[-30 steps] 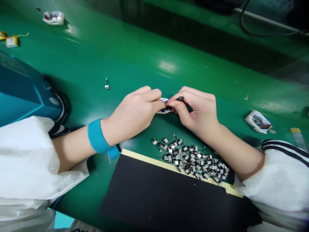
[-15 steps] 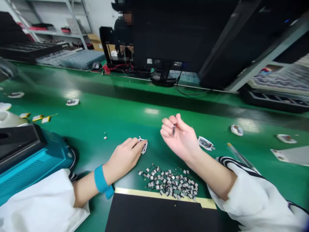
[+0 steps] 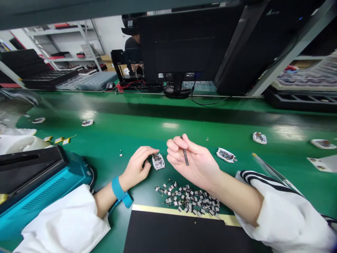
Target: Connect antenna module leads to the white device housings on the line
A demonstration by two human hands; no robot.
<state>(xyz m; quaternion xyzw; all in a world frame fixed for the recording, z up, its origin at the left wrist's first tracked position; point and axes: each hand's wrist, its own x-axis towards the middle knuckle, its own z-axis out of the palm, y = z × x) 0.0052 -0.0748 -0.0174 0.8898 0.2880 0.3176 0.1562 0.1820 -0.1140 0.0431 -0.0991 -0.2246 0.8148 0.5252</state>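
My left hand (image 3: 136,163) rests on the green mat with curled fingers, holding nothing. Its fingertips sit just beside a small white-framed circuit module (image 3: 158,161). My right hand (image 3: 193,160) is turned palm up, with a slim black stick (image 3: 186,157) held in its fingers. Below both hands lies a loose heap of small black-and-silver components with thin wires (image 3: 187,200). A single such component (image 3: 121,153) lies apart, left of my left hand.
A teal machine (image 3: 39,184) stands at the left. A black board with a yellow edge (image 3: 184,232) lies in front. Several white modules, such as one (image 3: 225,155), lie on the mat. A monitor (image 3: 189,45) stands beyond, with a person behind it.
My view has risen from the mat to the far bench. My hands have parted, my left hand has let go of the module, which lies on the mat, and my right hand has turned palm up.
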